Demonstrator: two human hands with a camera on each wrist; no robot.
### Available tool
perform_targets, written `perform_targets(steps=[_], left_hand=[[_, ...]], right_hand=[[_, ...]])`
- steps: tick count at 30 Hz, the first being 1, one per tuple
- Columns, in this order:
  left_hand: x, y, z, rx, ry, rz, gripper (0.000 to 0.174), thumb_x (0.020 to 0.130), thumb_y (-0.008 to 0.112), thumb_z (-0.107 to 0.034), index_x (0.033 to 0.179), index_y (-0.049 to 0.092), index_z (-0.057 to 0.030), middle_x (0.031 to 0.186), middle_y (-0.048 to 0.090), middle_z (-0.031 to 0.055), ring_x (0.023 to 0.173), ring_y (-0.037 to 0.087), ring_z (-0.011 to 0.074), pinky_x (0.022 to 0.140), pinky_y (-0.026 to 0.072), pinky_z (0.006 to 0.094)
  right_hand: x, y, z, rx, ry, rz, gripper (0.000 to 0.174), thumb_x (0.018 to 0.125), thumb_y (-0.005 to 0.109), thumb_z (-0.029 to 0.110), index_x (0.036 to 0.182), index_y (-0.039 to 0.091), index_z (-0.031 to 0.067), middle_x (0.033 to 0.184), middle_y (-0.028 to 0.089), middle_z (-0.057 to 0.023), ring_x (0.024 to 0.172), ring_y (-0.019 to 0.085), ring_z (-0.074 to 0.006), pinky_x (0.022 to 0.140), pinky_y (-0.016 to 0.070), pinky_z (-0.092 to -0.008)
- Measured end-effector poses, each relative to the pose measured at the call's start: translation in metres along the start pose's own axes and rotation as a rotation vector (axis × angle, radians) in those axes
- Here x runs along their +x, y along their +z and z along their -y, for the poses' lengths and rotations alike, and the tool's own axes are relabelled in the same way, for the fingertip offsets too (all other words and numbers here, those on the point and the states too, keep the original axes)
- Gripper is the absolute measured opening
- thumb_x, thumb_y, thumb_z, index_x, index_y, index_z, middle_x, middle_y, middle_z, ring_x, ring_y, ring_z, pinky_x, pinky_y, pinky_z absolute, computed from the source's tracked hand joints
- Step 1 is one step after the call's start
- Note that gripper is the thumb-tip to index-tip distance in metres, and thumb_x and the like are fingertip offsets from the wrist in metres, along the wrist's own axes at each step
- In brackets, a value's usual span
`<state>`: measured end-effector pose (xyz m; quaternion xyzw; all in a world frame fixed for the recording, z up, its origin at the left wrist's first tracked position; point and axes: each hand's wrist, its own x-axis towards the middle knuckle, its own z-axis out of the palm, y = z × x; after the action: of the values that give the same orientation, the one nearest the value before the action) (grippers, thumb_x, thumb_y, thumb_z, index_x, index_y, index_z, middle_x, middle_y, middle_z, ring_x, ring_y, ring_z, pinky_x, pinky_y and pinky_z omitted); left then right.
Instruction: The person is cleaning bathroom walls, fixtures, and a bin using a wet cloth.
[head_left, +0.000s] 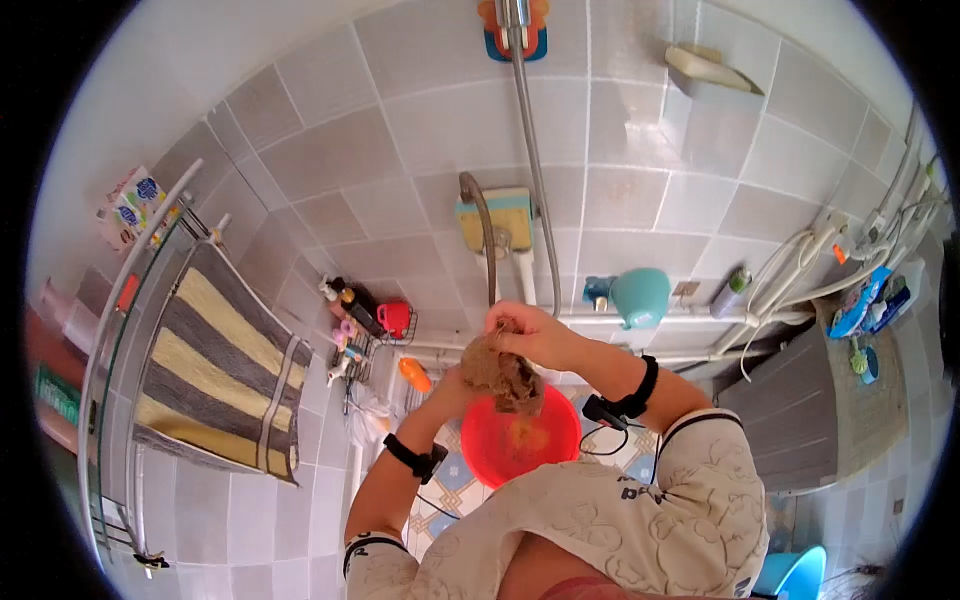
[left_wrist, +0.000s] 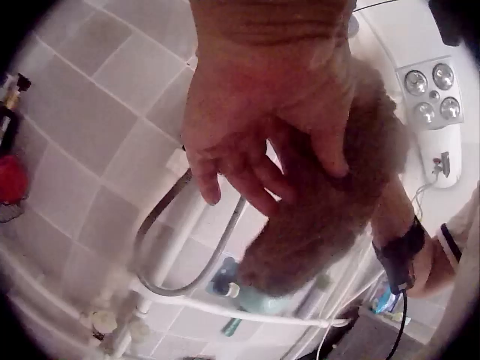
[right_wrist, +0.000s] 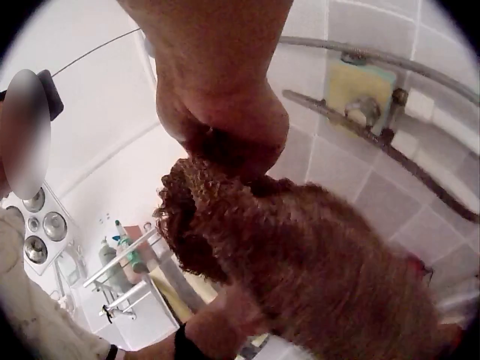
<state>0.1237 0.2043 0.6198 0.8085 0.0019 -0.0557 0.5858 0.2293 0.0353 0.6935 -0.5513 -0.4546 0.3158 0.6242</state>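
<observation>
In the head view, a brown, shaggy, cloth-like thing [head_left: 500, 372] hangs bunched between both hands, above a red basin [head_left: 520, 450]. The right hand [head_left: 545, 340] grips its upper edge; in the right wrist view that hand [right_wrist: 225, 120] has its fingers curled into the brown thing [right_wrist: 322, 262]. At the lower left side is the left hand [head_left: 455, 393], partly hidden by it. The left wrist view shows the left hand [left_wrist: 262, 120] with thumb and bent fingers around a fold of the brown thing [left_wrist: 322, 217].
A shower hose [head_left: 535, 150] hangs down the tiled wall. Pipes run along it beside a teal container [head_left: 640, 297]. A striped towel [head_left: 225, 365] hangs at left, near a rack with bottles and a red cup [head_left: 394, 319]. A grey cabinet [head_left: 790, 405] stands right, a blue basin [head_left: 795, 575] below.
</observation>
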Motion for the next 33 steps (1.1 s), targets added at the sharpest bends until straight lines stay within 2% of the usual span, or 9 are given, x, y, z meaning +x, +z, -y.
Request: perform_targets(steps=[4, 7, 11, 14, 17, 19, 21, 31, 33], left_hand=[[-0.008, 0.001, -0.033, -0.282, 0.085, -0.099, 0.035, 0.081, 0.06, -0.014, 0.111, 0.05, 0.0002, 0.107, 0.056, 0.0058, 0.096, 0.053, 0.0143, 0.084, 0.0428, 0.0292], [-0.004, -0.009, -0.05, -0.389, 0.056, -0.22, 0.028, 0.086, 0.055, -0.022, 0.101, 0.055, 0.0008, 0.093, 0.057, 0.0015, 0.083, 0.051, 0.0088, 0.076, 0.0439, 0.026], [0.006, -0.019, -0.087, 0.202, 0.122, -0.505, 0.034, 0.088, 0.05, -0.031, 0.08, 0.059, 0.0011, 0.073, 0.056, -0.0019, 0.068, 0.047, 0.0061, 0.062, 0.0403, 0.022], [0.012, -0.018, -0.118, -0.504, 0.106, -0.57, 0.033, 0.089, 0.049, -0.031, 0.09, 0.059, 0.0006, 0.078, 0.057, -0.0006, 0.071, 0.05, 0.0071, 0.063, 0.0418, 0.022], [0.022, -0.027, -0.144, -0.578, 0.129, -0.448, 0.033, 0.089, 0.049, -0.031, 0.094, 0.058, 0.001, 0.083, 0.059, 0.0016, 0.075, 0.053, 0.0091, 0.065, 0.0431, 0.0236], [0.027, -0.044, -0.142, -0.318, 0.131, -0.313, 0.038, 0.088, 0.049, -0.034, 0.093, 0.058, 0.0022, 0.086, 0.06, 0.0049, 0.079, 0.055, 0.013, 0.068, 0.0439, 0.0277], [0.025, -0.047, -0.161, 0.81, 0.097, -0.368, 0.043, 0.087, 0.049, -0.039, 0.09, 0.058, 0.0032, 0.085, 0.061, 0.0068, 0.078, 0.056, 0.0148, 0.07, 0.0435, 0.0304], [0.012, -0.045, -0.161, -0.527, 0.036, -0.208, 0.04, 0.089, 0.046, -0.035, 0.108, 0.053, 0.0007, 0.103, 0.058, 0.0064, 0.092, 0.055, 0.0181, 0.084, 0.0427, 0.0317], [0.014, -0.044, -0.158, -0.589, 0.066, -0.153, 0.047, 0.088, 0.047, -0.038, 0.114, 0.047, 0.001, 0.111, 0.054, 0.0092, 0.099, 0.052, 0.0198, 0.088, 0.0409, 0.0343]], right_hand=[[0.001, -0.035, 0.006, -0.296, -0.242, -0.567, 0.013, 0.082, 0.054, 0.009, 0.094, 0.049, 0.0059, 0.079, 0.05, -0.0004, 0.073, 0.047, -0.0086, 0.066, 0.0406, -0.023], [-0.017, -0.05, 0.023, -0.534, -0.05, -0.698, 0.017, 0.081, 0.056, 0.014, 0.095, 0.051, 0.0053, 0.08, 0.055, -0.0089, 0.071, 0.053, -0.0159, 0.064, 0.0429, -0.0283], [-0.025, -0.076, 0.018, -0.899, -0.233, -0.789, 0.012, 0.076, 0.059, 0.011, 0.085, 0.054, 0.0054, 0.085, 0.057, -0.0121, 0.075, 0.056, -0.0257, 0.064, 0.0437, -0.0339], [-0.031, -0.092, 0.018, -0.949, -0.463, -0.778, 0.01, 0.073, 0.06, 0.01, 0.08, 0.054, 0.0055, 0.091, 0.058, -0.012, 0.086, 0.055, -0.0286, 0.071, 0.0435, -0.0354], [-0.037, -0.103, 0.016, -0.883, -0.536, -0.757, 0.01, 0.076, 0.059, 0.011, 0.081, 0.054, 0.0049, 0.092, 0.058, -0.011, 0.087, 0.055, -0.0258, 0.072, 0.0438, -0.0342], [-0.042, -0.103, 0.014, -0.807, -0.533, -0.738, 0.01, 0.079, 0.057, 0.012, 0.083, 0.053, 0.0044, 0.091, 0.059, -0.0105, 0.086, 0.057, -0.0235, 0.071, 0.0445, -0.033], [-0.043, -0.107, 0.03, 0.18, -0.263, -0.724, 0.015, 0.087, 0.05, 0.019, 0.086, 0.05, 0.0042, 0.085, 0.059, -0.0091, 0.081, 0.058, -0.0188, 0.07, 0.0454, -0.0301], [-0.042, -0.08, 0.054, 0.178, -0.247, -0.601, 0.019, 0.09, 0.046, 0.025, 0.083, 0.047, 0.0071, 0.068, 0.055, -0.0038, 0.066, 0.054, -0.0134, 0.068, 0.0447, -0.0265], [-0.042, -0.079, 0.046, 0.249, -0.254, -0.562, 0.019, 0.089, 0.048, 0.022, 0.099, 0.048, 0.0051, 0.09, 0.059, -0.0089, 0.081, 0.057, -0.016, 0.074, 0.0446, -0.0279]])
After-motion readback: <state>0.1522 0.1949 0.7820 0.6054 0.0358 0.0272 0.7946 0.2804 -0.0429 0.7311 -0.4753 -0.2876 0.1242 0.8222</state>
